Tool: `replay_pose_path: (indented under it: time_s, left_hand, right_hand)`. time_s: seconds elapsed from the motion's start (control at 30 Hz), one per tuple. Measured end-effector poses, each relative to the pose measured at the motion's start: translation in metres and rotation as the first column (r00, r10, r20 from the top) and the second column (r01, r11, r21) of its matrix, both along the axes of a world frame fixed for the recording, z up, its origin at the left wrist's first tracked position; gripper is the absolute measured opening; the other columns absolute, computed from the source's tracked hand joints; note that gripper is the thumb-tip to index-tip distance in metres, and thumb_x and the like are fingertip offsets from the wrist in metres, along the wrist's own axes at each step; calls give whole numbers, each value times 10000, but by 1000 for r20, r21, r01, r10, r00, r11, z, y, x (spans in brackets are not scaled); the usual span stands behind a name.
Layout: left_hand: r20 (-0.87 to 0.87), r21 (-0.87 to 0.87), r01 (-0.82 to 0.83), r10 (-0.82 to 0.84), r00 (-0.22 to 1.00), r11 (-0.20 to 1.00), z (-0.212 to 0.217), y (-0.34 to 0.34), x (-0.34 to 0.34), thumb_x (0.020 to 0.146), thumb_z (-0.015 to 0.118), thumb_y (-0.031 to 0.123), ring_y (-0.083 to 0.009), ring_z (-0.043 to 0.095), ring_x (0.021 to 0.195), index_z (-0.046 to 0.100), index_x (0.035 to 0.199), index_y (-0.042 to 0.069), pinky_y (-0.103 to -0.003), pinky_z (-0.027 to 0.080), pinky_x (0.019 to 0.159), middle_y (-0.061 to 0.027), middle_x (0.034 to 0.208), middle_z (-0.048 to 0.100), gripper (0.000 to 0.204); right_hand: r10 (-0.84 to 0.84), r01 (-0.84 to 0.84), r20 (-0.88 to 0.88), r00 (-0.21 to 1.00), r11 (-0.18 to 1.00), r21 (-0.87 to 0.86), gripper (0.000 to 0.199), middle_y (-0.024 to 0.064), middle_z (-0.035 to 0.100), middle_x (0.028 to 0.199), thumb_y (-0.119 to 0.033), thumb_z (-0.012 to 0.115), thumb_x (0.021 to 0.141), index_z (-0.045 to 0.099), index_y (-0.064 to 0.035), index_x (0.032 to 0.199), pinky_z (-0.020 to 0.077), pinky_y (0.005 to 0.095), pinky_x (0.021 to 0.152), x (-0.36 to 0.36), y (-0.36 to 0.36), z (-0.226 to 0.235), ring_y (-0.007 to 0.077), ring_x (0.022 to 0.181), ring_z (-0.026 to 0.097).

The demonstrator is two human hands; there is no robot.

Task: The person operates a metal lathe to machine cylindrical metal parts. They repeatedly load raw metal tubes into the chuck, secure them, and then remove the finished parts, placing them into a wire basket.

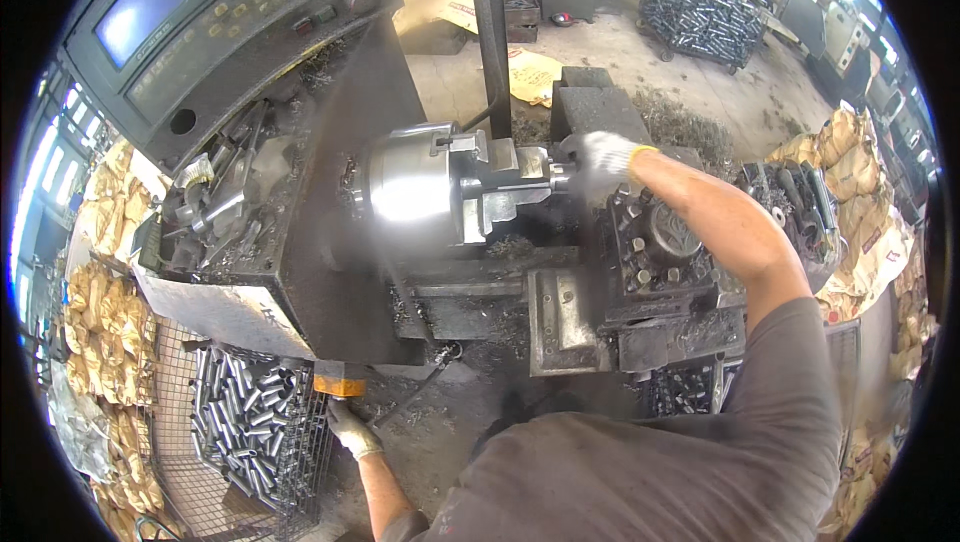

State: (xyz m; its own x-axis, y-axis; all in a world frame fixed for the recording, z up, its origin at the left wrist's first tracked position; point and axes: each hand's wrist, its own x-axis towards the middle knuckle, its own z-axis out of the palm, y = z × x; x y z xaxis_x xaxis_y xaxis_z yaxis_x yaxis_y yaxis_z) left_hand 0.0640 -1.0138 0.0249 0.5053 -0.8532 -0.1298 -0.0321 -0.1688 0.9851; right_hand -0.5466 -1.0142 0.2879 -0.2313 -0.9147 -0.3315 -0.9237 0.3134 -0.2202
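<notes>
Single view: head-worn fisheye camera, looking steeply down and forward from above the person's chest onto a lathe, with the chuck near centre and close. Both forearms enter from the lower edge, the right hand reaching to mid-frame and the left hand low at the bottom; the control panel sits upper left. Straight edges bend toward the round black rim, where the shop floor and the wire basket appear far smaller.

One lathe chuck, two gloved hands, one screen.
</notes>
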Motion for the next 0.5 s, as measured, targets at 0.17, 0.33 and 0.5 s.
replay_pose_path:
  time_s: [0.17, 0.33, 0.5]
  left_hand:
    - [387, -80, 130, -90, 918, 988, 47, 26, 10, 1085, 627, 425, -258, 654, 956, 585, 1402, -78, -407, 534, 907, -150, 1081, 695, 596]
    - [773, -595, 562, 218, 596, 575, 178, -6, -80, 1021, 655, 67, -401, 640, 1168, 542, 1409, -118, -514, 493, 1092, -249, 1224, 674, 445]
    - [852, -520, 730, 203, 483, 444, 317, -113, -230, 964, 682, 64, -441, 718, 1031, 659, 1362, -18, -511, 588, 920, -266, 1182, 712, 407]
  right_hand:
    - [-57, 284, 362, 930, 735, -615, 473, 117, 787, 991, -268, 745, 912, 703, 6, 1295, 591, 352, 828, 49, 116, 37, 186, 862, 729]
    - [97, 371, 561, 822, 656, -657, 296, 133, 802, 1068, -6, 783, 864, 764, 22, 1158, 619, 347, 874, 133, 230, 8, 190, 975, 773]
    - [27, 405, 628, 778, 742, -534, 291, 120, 812, 1097, -53, 840, 841, 785, -23, 1125, 615, 321, 890, 175, 261, -58, 172, 1003, 778]
